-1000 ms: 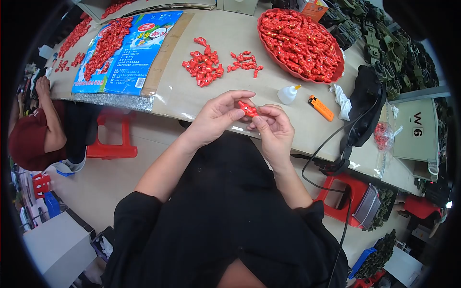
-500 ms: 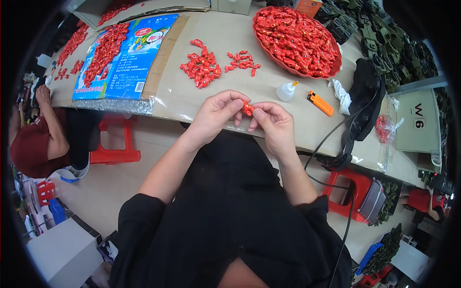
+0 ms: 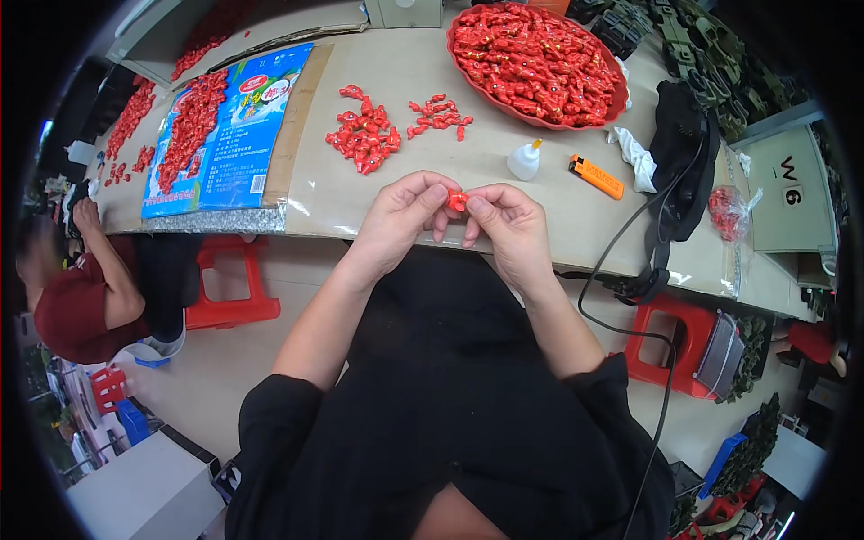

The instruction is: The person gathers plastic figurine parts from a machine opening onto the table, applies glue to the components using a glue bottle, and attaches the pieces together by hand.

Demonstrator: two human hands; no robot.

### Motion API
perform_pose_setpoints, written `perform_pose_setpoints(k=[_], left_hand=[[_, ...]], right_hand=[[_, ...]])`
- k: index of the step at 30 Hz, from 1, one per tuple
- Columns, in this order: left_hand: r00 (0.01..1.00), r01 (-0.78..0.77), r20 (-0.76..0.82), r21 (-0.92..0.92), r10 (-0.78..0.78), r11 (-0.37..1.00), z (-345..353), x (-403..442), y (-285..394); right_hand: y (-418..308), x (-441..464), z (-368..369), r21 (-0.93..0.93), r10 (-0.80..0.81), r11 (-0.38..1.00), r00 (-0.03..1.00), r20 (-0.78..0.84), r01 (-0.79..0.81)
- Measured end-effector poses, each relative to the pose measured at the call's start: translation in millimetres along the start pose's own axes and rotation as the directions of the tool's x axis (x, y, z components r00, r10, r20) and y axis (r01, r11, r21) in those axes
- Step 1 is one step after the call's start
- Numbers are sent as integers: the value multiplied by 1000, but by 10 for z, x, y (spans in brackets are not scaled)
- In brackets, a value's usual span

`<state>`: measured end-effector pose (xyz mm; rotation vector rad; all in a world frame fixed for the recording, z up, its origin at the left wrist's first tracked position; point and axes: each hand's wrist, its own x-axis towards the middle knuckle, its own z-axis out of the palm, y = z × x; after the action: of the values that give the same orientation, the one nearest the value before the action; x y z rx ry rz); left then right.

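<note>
A small shiny red piece point(image 3: 457, 201) is pinched between both hands just in front of the table edge. My left hand point(image 3: 401, 216) grips its left side with thumb and forefinger, and my right hand point(image 3: 509, 225) grips its right side the same way. Fingertips cover part of it. Beyond the hands lie a loose heap of red pieces point(image 3: 364, 135) and a smaller group point(image 3: 438, 117). A white bottle with a yellow tip point(image 3: 524, 161) stands beyond my right hand, with an orange tool point(image 3: 596, 176) to its right.
A red bowl point(image 3: 540, 67) heaped with red pieces stands at the back. Blue printed cardboard point(image 3: 236, 135) bears more pieces. White tissue point(image 3: 634, 160), a black bag point(image 3: 681, 153) and a cable point(image 3: 606, 261) are right. A person point(image 3: 90, 306) sits left; red stools point(image 3: 229, 283) stand below.
The red piece has been turned between my fingertips, and less of it shows than a second ago. Both hands still grip it. The camera view has shifted, moving the table items within the frame.
</note>
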<state>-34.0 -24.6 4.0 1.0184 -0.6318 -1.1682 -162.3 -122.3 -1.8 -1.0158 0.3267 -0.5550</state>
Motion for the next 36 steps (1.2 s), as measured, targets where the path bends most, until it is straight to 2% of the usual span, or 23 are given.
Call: perform_pose_setpoints(k=[32, 36], left_hand=[[999, -49, 6, -36, 49, 998, -27, -7, -16], [1000, -24, -7, -86, 24, 996, -44, -12, -15]], right_hand=[[5, -35, -11, -47, -13, 999, 999, 33, 15], [-42, -52, 19, -56, -20, 998, 999, -32, 18]])
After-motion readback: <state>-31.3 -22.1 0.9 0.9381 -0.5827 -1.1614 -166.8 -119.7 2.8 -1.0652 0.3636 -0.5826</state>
